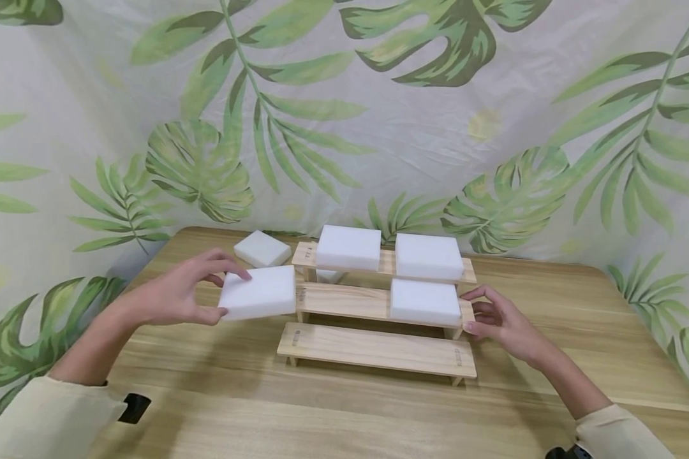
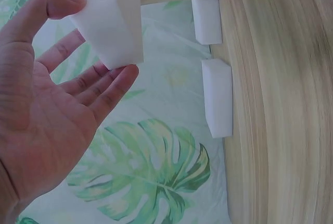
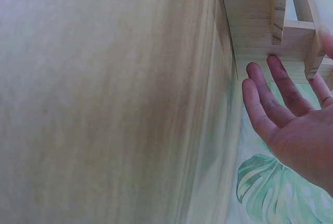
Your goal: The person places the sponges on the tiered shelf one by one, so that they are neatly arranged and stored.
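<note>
My left hand (image 1: 169, 296) pinches a white foam block (image 1: 261, 294) between thumb and fingers, at the left end of a three-tier wooden stand (image 1: 373, 347). In the left wrist view the thumb presses one face of that block (image 2: 106, 21) and the fingertips touch its lower edge. My right hand (image 1: 508, 325) holds the right end of the stand's middle tier with thumb and index finger. The other fingers (image 3: 283, 86) reach loosely beside the stand. One foam block (image 1: 425, 301) lies on the middle tier's right side. Two more, a left block (image 1: 349, 245) and a right block (image 1: 429, 255), sit on the top tier.
Behind the left hand, a foam block (image 1: 262, 248) lies on the wooden table (image 1: 333, 414). Another block (image 1: 328, 276) shows partly behind the stand. A leaf-patterned cloth (image 1: 413, 146) hangs along the table's back edge.
</note>
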A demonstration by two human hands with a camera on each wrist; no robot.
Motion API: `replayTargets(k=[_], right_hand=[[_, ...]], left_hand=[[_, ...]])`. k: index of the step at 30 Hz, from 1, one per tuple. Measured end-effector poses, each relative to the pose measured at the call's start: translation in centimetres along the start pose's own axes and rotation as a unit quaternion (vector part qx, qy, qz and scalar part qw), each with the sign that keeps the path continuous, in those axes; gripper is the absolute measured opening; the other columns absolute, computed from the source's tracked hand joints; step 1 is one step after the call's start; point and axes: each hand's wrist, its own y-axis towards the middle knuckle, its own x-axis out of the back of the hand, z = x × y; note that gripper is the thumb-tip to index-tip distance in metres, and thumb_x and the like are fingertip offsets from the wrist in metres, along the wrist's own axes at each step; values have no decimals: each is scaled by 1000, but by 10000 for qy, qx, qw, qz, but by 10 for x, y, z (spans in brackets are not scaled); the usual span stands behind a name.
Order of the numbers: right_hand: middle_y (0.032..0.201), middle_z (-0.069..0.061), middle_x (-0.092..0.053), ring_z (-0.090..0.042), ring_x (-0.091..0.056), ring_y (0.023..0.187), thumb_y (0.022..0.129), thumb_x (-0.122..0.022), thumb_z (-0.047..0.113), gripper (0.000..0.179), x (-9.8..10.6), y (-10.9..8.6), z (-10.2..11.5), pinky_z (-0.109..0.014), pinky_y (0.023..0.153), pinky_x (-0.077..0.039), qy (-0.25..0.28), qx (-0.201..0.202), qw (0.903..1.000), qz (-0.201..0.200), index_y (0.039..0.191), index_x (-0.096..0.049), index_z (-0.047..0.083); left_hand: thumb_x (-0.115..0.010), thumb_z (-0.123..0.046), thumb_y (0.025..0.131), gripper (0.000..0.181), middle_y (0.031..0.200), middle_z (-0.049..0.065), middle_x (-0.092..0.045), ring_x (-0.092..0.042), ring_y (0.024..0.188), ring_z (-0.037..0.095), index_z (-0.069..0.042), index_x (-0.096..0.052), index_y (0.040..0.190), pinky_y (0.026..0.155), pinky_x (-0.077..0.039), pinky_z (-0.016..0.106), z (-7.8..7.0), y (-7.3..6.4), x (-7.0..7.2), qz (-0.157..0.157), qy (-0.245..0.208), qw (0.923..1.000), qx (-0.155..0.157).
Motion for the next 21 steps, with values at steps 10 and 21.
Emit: replayTargets(k=[10, 21], right_hand=[[119, -29, -64, -11, -68, 98, 99, -66, 2, 43, 0, 0, -1, -39, 78, -61, 22, 34, 10000, 8, 133, -44, -9], [123, -30, -63, -10, -68, 100, 99, -66, 2, 42, 0, 0, -1, -39, 79, -61, -3, 11, 10000, -10, 133, -44, -9]], left_hand=[[-85, -1, 74, 51, 126, 7, -58, -54, 108, 14, -14, -68, 120, 83, -60, 36, -4, 12, -16, 32, -306, 9993, -232], [-82, -3, 76, 48, 123, 5, -58, -56, 106, 20, -13, -68, 121, 84, -59, 35, -12, 26, -28, 189, -283, 9991, -250]])
